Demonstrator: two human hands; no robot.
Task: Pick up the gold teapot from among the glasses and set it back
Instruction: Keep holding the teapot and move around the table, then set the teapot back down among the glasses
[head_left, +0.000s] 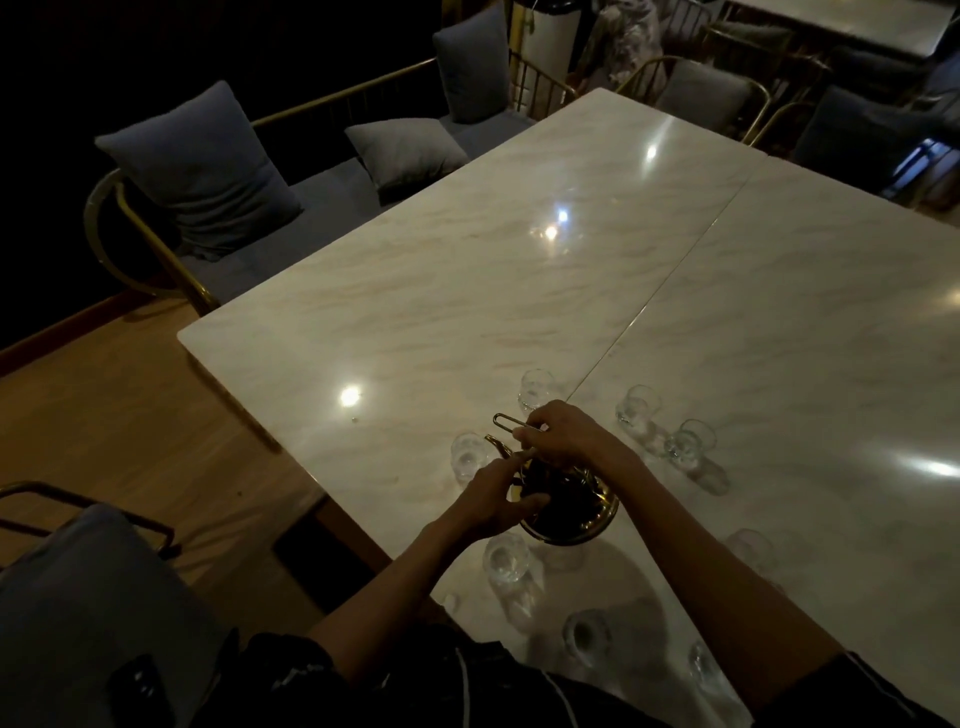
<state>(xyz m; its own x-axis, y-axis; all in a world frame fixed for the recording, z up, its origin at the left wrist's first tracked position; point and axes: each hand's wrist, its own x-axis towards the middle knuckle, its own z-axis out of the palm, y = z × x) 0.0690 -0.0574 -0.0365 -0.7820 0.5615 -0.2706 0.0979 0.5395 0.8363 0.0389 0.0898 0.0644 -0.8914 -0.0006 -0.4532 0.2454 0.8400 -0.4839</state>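
The gold teapot (576, 519) stands on the marble table (467, 291) near its front edge, ringed by several clear glasses (506, 558). My right hand (563, 434) grips the teapot's thin gold wire handle (506, 422), which sticks up and to the left. My left hand (493, 501) lies against the pot's left side, its forefinger stretched toward the spout and its thumb on the body. Both hands hide much of the lid and the top of the pot.
More glasses stand at the right (691, 441), behind the pot (537, 387) and by my body (584, 631). A grey cushioned bench (208, 171) with a gold frame runs along the table's far left. A chair (78, 587) is at my left.
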